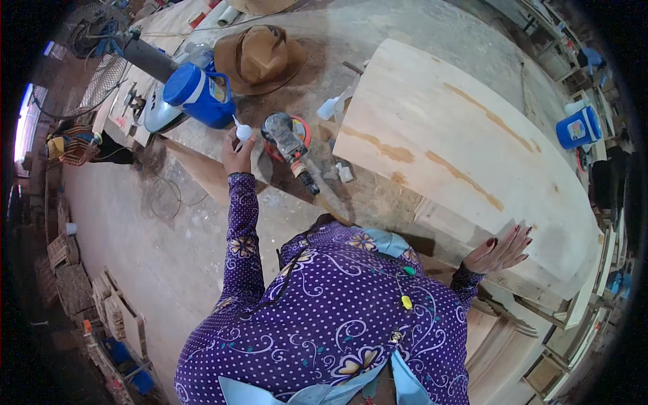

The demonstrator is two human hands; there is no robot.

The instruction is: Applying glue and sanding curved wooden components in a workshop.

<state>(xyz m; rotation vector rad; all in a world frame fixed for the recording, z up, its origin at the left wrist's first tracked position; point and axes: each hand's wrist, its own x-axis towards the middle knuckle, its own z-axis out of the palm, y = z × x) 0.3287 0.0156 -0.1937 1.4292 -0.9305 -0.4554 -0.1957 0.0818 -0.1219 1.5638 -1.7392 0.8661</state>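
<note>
My left hand [236, 154] grips a small round white bottle [244, 133] with a thin spout, just below a blue jug [197, 94]. Beside it, a sander [286, 142] with a hose lies on the workbench [356, 191]. On the right, a curved pale wooden panel [459, 128] carries long tan streaks of what looks like filler. My right hand [498, 251] is open over the panel's lower right part, fingers stretched out; whether they touch it I cannot tell.
A brown hat [260, 57], a small white container [328, 108] and another blue jug [574, 131] surround the work. A co-worker [91, 148] in a striped top bends at the far left. Stacked wood pieces [115, 310] line the left floor.
</note>
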